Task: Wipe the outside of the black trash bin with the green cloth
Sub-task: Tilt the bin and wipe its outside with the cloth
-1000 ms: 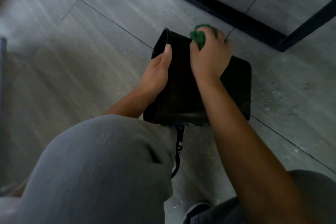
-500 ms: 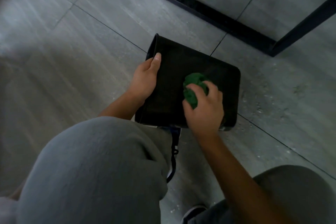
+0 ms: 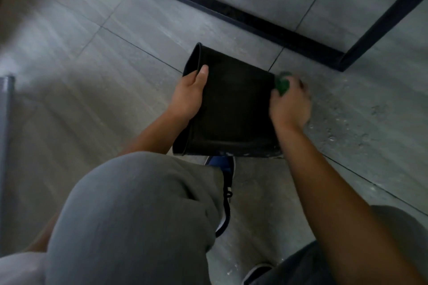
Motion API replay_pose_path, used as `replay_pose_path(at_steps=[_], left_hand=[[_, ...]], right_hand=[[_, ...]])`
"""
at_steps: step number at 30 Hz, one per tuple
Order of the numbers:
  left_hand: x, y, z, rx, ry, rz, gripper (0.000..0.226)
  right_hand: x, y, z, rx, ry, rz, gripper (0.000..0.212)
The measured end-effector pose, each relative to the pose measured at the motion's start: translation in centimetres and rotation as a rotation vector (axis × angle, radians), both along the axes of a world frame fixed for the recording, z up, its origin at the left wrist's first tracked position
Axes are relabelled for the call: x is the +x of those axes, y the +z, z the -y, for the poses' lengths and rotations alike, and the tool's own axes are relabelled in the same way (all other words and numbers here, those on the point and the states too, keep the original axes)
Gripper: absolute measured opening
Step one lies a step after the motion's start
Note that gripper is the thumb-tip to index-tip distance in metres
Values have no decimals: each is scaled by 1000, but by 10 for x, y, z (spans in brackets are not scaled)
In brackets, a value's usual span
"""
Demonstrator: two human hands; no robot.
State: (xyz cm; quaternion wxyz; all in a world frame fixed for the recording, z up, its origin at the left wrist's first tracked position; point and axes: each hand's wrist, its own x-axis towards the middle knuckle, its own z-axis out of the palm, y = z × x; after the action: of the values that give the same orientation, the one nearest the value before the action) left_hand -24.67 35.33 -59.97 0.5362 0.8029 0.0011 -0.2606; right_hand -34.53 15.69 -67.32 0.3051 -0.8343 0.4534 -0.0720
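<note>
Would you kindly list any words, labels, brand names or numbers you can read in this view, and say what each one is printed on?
None can be read.
black trash bin: the side facing up is plain and dark, with no label showing.
green cloth: blurred, no print visible.
shoe: no logo or text can be made out.
floor tiles and black metal frame: unmarked.

Matt black plastic-looking trash bin (image 3: 234, 109), smooth with a faint sheen. Crumpled soft green cloth (image 3: 282, 84). Grey stone-like floor tiles (image 3: 139, 18), matt, streaked, gritty with pale specks. Dull black metal-looking frame bars (image 3: 243, 18). Soft grey cloth trousers (image 3: 139, 210).
</note>
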Motion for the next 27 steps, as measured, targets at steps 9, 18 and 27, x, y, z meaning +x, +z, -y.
replay_pose_path(at_steps=[9,18,27], left_hand=[[-1,3,-22,-293,-188,-274,34],[-12,22,-21,98,-457,-98,19],[-33,33,-28,49,-735,-70,65]], right_hand=[[-114,-3,79,361,-394,299,27],[-114,-2,55,514,-393,369,22],[-110,4,53,722,-517,512,32]])
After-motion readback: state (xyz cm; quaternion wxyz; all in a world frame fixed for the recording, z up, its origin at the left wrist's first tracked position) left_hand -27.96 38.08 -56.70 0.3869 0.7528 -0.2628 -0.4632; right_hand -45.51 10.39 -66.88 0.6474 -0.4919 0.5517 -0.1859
